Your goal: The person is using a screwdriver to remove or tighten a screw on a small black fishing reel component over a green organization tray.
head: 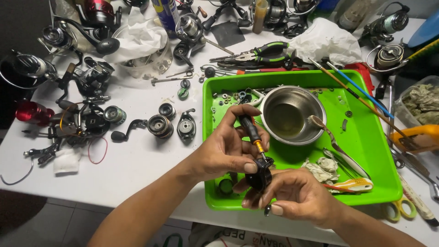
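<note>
Two hands over tray (375,183), near front rim. Left hand (228,148) closed on screwdriver (252,132), tip down on reel part (259,176). Right hand (297,194) closed around same black reel part, fingers curled beneath. Inside tray: steel bowl (292,114) behind hands, rag (323,168) and toothbrush (352,185) right of them. Left of tray: loose spool (160,126). Behind tray: pliers (260,52).

Two hands (228,148), one green tray (375,183), one steel bowl (315,110), one screwdriver (250,130), two paintbrushes (361,91).
</note>
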